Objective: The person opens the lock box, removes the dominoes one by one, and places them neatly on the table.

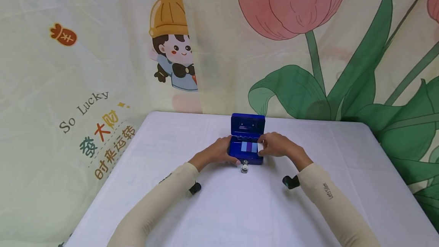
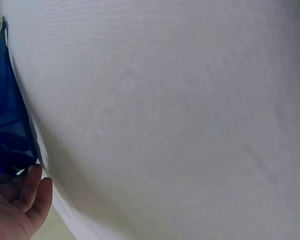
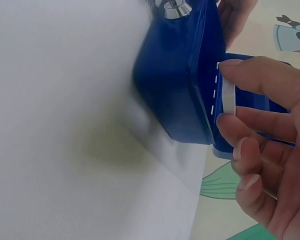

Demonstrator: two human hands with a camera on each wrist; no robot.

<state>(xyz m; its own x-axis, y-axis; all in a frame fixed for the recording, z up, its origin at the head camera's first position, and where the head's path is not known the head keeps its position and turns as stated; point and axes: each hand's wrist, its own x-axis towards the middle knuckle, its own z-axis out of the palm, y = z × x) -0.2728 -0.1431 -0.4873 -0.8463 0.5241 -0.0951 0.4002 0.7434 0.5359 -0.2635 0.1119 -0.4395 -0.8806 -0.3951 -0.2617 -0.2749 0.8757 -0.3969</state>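
Note:
A blue metal cash box (image 1: 253, 161) stands on the table with its lid (image 1: 248, 119) raised at the back. Silver keys (image 1: 244, 168) hang from the lock on its front. Light blue and purple pieces (image 1: 249, 146) lie side by side inside. My left hand (image 1: 219, 150) holds the box's left side, thumb by the front corner and fingers toward the rear. Only its loosely bent fingers (image 2: 35, 192) show beside the box in the left wrist view. My right hand (image 1: 276, 145) pinches a flat white piece (image 3: 229, 95) by its ends, thumb and forefinger over the box's right rim.
A white cloth covers the table (image 1: 219, 209). Behind its back edge hangs a printed curtain (image 1: 219, 48) with a tulip and a cartoon figure. Black wrist devices (image 1: 290, 182) sit below both beige sleeves (image 1: 329, 197).

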